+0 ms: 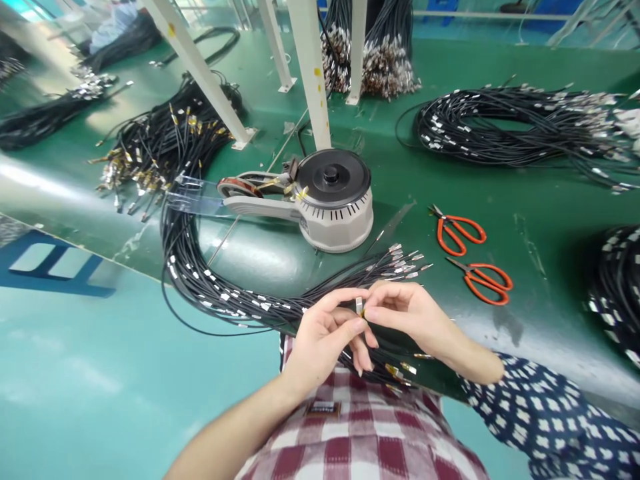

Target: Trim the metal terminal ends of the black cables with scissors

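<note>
Checked cloth (360,437) fills the bottom of the frame. Just below the centre, my right hand (407,310) pinches a silver connector (359,305); my left hand (327,330) curls round it, how firmly I cannot tell. I judge it light, hard and slick, best held by its flat sides. Black cables (220,288), likely springy, sweep left; cutters (470,269) lie at right, the dispenser (336,230) sits just above centre.

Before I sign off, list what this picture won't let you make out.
Head view throughout:
Small silver piece: too small, partly covered by the right hand.
Garment label: print too small to read.
Cable coil, far right: cut off by right edge.
Far-left cable ends: blurred, cut by left edge.
</note>
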Tool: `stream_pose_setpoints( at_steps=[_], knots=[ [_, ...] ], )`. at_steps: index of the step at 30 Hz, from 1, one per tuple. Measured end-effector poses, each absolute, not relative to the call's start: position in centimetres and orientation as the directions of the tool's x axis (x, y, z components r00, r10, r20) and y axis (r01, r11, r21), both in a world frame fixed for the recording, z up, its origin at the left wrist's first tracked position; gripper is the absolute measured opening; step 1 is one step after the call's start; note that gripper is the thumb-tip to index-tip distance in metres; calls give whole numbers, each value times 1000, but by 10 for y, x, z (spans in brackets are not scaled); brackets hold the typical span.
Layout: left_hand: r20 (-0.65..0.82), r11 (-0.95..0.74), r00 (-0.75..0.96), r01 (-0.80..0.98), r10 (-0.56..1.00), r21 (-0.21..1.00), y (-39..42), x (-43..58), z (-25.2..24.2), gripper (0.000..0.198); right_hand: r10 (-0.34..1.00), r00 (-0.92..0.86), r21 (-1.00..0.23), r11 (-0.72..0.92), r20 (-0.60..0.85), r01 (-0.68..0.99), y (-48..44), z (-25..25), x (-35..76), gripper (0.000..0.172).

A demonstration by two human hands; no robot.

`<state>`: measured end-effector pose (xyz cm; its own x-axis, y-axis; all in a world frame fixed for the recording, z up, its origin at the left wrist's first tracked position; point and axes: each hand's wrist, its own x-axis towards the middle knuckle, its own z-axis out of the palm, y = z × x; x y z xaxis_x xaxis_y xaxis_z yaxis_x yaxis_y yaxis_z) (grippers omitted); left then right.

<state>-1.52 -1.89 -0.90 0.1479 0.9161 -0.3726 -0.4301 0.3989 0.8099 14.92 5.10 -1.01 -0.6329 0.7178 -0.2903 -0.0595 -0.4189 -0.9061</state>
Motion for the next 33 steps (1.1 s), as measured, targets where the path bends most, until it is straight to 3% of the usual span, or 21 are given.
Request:
stream_pose_setpoints(
  at_steps=[33],
  knots=[
    [-344,352,105,-464,933,813,-20,-11,-13,30,813,-506,-929,-364,-288,-57,40,-12,137,28]
  ],
)
